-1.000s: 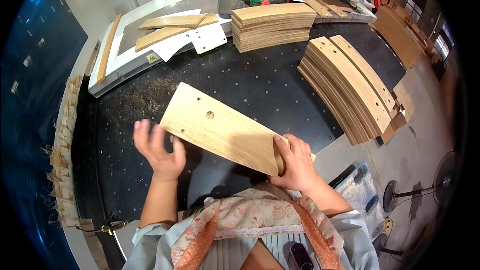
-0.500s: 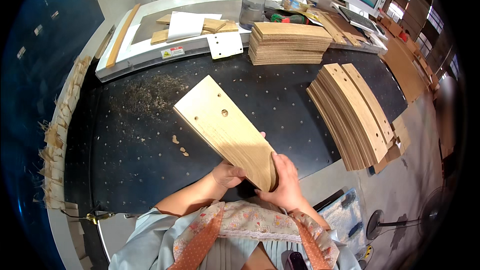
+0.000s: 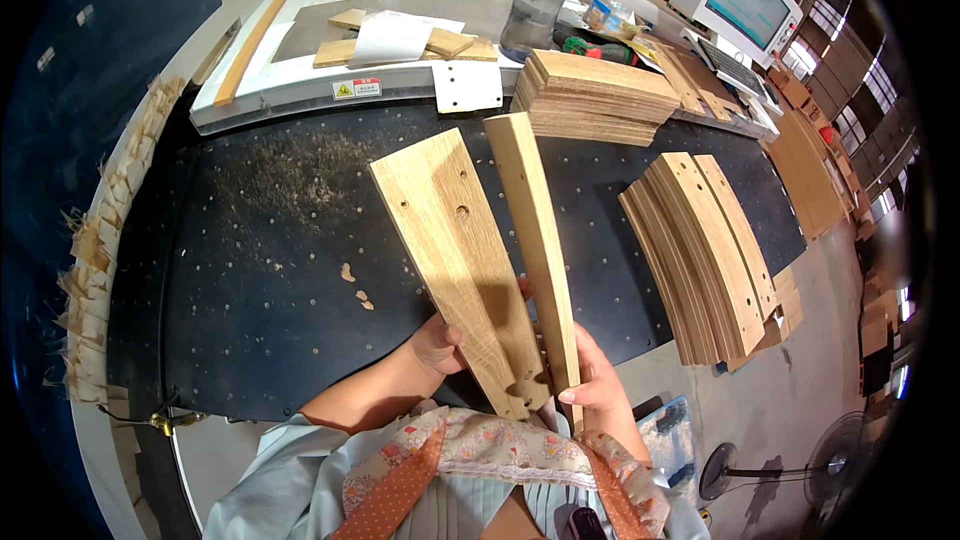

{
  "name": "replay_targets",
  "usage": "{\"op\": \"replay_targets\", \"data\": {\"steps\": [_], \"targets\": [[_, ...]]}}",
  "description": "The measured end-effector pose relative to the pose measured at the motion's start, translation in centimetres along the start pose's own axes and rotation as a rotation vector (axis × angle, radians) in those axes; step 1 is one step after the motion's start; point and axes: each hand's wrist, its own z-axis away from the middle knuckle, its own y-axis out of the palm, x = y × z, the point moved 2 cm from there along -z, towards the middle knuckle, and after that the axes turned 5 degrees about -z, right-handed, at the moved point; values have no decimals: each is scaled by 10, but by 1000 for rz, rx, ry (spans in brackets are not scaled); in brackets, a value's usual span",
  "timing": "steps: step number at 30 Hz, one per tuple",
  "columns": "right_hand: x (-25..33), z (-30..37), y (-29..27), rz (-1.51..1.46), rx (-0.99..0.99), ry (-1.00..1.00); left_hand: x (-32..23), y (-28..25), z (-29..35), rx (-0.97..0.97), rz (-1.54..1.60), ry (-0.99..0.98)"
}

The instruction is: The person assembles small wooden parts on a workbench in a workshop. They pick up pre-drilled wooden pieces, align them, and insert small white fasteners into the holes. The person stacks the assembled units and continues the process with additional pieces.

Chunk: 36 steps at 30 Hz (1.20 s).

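Two light wooden boards are held up over the black table, their near ends close to my body. The wider-facing drilled board (image 3: 462, 260) leans to the left, with several holes in its face. My left hand (image 3: 442, 342) grips its left edge, thumb on top. Beside it, apart at the far end, a second wooden board (image 3: 538, 250) is turned on edge so its narrow side shows. My right hand (image 3: 592, 375) is closed round the near part of that board, thumb against its edge. Fingers behind the boards are mostly hidden.
Curved drilled boards (image 3: 700, 255) stand stacked on the right of the black table (image 3: 270, 310). Behind are another board stack (image 3: 600, 95), a water bottle (image 3: 533, 10) and a white ledge (image 3: 300, 105) with wood pieces. Sawdust (image 3: 290, 175) lies at left; a monitor (image 3: 745, 0) stands far right.
What looked like one board has parted into two. The right hand has turned the second board on edge, away to the right, while the left keeps the first. The view has shifted slightly.
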Motion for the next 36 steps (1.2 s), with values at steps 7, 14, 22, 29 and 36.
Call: {"op": "replay_targets", "data": {"steps": [7, 14, 22, 29, 36], "targets": [[-2, 0, -4, 49, 6, -63, -3, 0, -1, -22, -3, -1], [0, -7, 9, 139, -155, -9, 2, -5, -3, -56, -49, 22], [-4, -13, 10, 520, -212, -78, 5, -8, -2, -125, -78, 57], [-1, -4, -3, 203, -169, -131, 5, -7, -5, -114, -74, 56], [10, -6, -7, 779, -270, -238, -4, 0, -3, -240, -185, 17]]}}
